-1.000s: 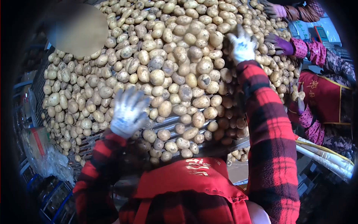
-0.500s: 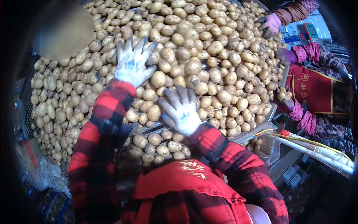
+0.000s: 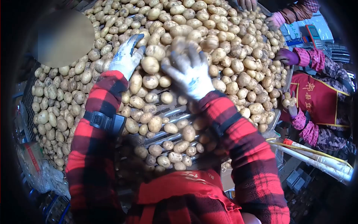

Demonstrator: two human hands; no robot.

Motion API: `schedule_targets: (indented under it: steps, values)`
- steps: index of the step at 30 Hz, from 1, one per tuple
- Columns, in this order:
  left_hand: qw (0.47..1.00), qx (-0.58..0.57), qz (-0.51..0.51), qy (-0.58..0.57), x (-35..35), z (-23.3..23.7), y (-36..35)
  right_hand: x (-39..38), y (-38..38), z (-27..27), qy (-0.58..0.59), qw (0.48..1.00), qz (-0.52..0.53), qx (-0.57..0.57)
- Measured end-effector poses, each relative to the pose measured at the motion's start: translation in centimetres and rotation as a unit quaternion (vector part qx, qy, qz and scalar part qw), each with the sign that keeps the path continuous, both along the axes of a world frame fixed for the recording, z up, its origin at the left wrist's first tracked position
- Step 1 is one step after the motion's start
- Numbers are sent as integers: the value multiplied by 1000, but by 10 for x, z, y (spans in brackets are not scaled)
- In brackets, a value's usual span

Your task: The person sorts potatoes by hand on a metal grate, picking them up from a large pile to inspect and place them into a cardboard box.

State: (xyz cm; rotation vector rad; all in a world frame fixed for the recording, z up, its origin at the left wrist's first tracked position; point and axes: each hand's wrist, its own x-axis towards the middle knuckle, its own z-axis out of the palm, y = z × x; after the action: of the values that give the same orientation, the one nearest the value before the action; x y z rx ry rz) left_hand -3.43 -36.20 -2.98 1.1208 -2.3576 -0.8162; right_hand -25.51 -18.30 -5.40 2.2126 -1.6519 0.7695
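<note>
Left hand (image 3: 123,61), gloved, left of upper center of frame, with thumb and fingers apart beside potatoes (image 3: 150,65). Right hand (image 3: 192,76), gloved, at upper center, with fingers spread over potatoes; exact contact obscured by blur. Piled across the upper frame: potatoes, thinning toward metal slats (image 3: 178,113) at lower center. Strapped to left forearm: dark device (image 3: 105,121). At right: co-worker's purple glove (image 3: 287,56) at pile edge, above dark red apron (image 3: 319,98).

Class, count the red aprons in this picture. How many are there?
2: the wearer's red apron at the bottom, and a co-worker's red apron at the right. Others may be hidden.
</note>
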Motion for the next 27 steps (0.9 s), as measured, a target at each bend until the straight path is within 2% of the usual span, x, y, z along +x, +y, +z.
schedule_targets:
  steps: [2, 3, 4, 5, 7, 8, 10, 12, 13, 14, 16, 17, 18, 19, 20, 21, 24, 26, 27]
  values:
    - [999, -40, -8, -6, 6, -7, -4, -17, -22, 13, -10, 1000, -2, -1]
    - [999, -36, 8, -10, 7, -6, -5, -32, -45, 1, 59, 996, -49, -40]
    - [999, -32, 23, -15, 7, -4, -4, -41, -60, 24, 17, 998, -64, -24]
    - [1000, -8, 19, -4, 6, -5, -5, -69, -80, 7, 51, 995, -75, -36]
    - [999, -24, 40, 0, 3, -10, -4, -89, -101, 23, 73, 976, -197, 62]
    - [999, -21, 45, 4, 2, -8, -3, -118, -112, 12, 8, 987, -156, 36]
    - [998, -5, 56, 27, 1, -10, -3, -133, -107, 46, -44, 967, -190, 164]
    - [998, -16, 62, 21, 1, -13, -1, -141, -102, 68, 109, 921, -306, 216]
    - [998, -35, 60, 4, 1, -13, -3, -201, -116, 10, 101, 937, -310, 125]
    - [997, -56, 59, -11, 1, -15, -5, -215, -104, 16, 153, 918, -329, 161]
    - [995, -85, 52, -5, 3, -21, -7, -212, -62, 36, 132, 935, -309, 115]
    - [997, -56, 58, 2, 3, -19, -4, -215, -35, 34, 93, 961, -254, 49]
    - [997, -29, 65, 9, 2, -16, -4, -190, -10, 52, 58, 970, -234, 18]
    - [997, -47, 61, 3, 3, -16, -7, -167, 18, 56, 32, 960, -270, 60]
    - [996, -62, 56, -4, 4, -19, -11, -144, 50, 60, 39, 965, -248, 79]
    - [996, -78, 51, -11, 4, -21, -10, -116, 74, 57, -43, 972, -212, 95]
    - [988, -135, 67, -31, 3, -16, 6, -14, 140, 26, -11, 945, -220, 243]
    - [992, -90, 89, 27, 6, -16, 28, 48, 168, 33, -89, 931, -228, 273]
    - [992, -64, 92, 53, 8, -12, 39, 66, 181, 46, -126, 936, -187, 269]
